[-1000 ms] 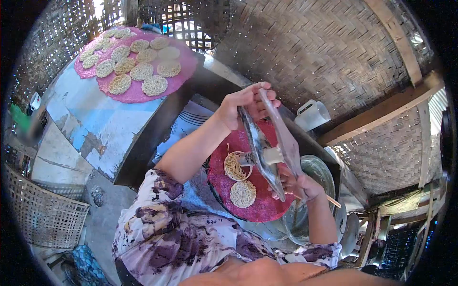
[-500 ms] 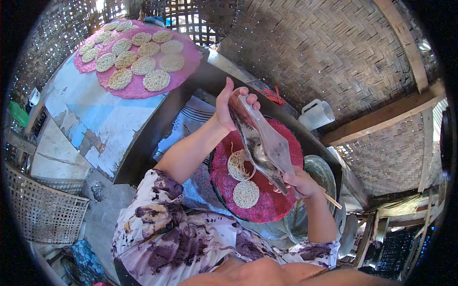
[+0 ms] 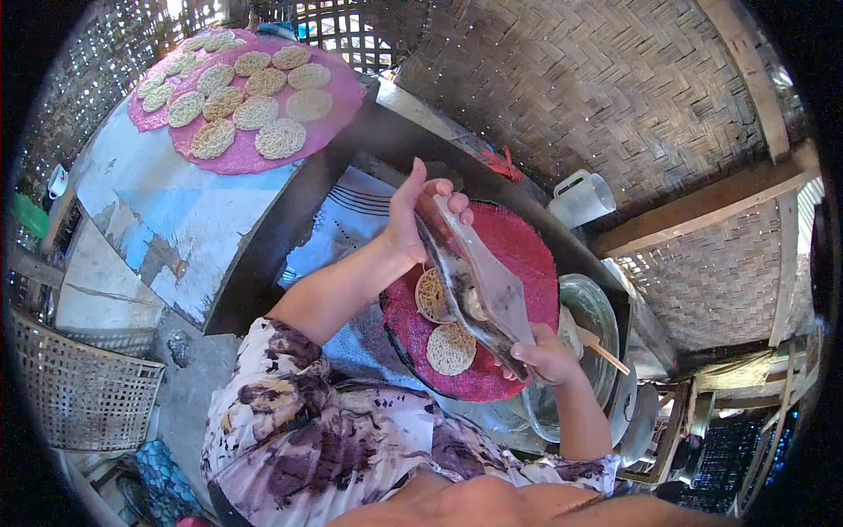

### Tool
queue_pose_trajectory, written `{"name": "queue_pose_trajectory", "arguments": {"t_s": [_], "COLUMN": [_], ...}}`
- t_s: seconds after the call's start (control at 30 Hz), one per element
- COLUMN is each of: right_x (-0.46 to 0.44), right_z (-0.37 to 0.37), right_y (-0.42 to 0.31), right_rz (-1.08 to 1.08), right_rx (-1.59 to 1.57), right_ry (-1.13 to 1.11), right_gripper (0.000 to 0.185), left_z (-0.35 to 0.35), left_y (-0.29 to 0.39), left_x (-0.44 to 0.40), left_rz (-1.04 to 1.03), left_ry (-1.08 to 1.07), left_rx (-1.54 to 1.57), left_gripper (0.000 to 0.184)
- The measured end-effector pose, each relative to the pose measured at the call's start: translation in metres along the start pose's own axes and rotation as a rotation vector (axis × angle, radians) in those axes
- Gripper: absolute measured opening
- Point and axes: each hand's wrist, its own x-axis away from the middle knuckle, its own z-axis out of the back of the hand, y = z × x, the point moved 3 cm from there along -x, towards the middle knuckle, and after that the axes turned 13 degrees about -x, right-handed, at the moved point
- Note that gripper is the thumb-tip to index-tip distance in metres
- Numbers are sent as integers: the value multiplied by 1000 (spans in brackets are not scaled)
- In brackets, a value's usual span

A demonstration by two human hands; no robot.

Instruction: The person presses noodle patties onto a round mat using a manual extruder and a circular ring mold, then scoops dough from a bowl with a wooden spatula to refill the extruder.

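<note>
Head view: the two-plate press slants between the hands, over the red mat. The left hand curls its fingers around the far end, thumb raised; the right hand pinches the near end. It looks stiff and fairly heavy, probably best held at both ends. Its inner faces are mostly hidden, and it partly covers the strand-filled ring left of the right hand.
</note>
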Motion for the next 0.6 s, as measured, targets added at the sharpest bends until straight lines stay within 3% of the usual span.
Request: {"name": "queue_pose_trajectory", "arguments": {"t_s": [0.2, 0.37, 0.47, 0.57, 0.6], "right_x": [-12, 0, 11, 18, 18], "right_z": [-3, 8, 11, 0, -9], "right_y": [-8, 1, -5, -25, -35], "right_rz": [112, 12, 53, 288, 317], "right_rx": [156, 181, 55, -30, -41], "right_ry": [111, 169, 63, 95, 123], "right_gripper": [49, 63, 67, 80, 87], "left_z": [-3, 4, 7, -43, -40], "left_y": [13, -6, -10, 15, 14], "left_x": [-10, -13, -16, -9, -6], "left_rz": [-34, 5, 37, 100, -14], "left_ry": [39, 103, -218, -161, -260], "left_rx": [-36, -43, 103, -111, -516], "left_gripper": [51, 51, 54, 55, 57]}}
